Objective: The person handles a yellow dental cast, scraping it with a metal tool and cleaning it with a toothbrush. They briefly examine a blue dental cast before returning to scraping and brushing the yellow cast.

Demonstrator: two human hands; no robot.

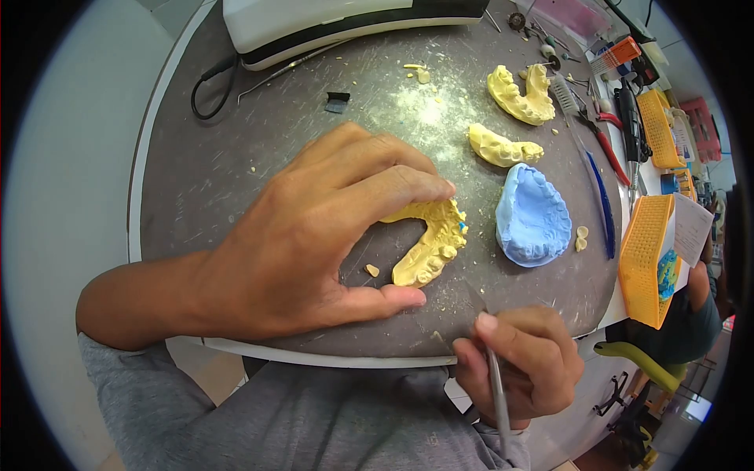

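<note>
My left hand (330, 228) reaches over a yellow dental cast (428, 255) lying on the dark worktop. Its fingers touch the far side and the thumb rests at the near end, so the hand closes around the arch. A small blue mark shows on the cast's teeth. Between the finger and thumb of my right hand (522, 365) is a slim metal carving knife (496, 385), its blade pointing toward the cast but apart from it. A blue dental cast (534, 216) sits to the right. A small tan chip (371, 270) lies beside my left thumb.
Two more yellow cast pieces, an arch (522, 96) and a partial one (503, 146), lie farther back among yellow powder (430, 106). A white device (353, 27) stands at the back. Red-handled pliers (609, 149) and an orange basket (644, 267) line the right side.
</note>
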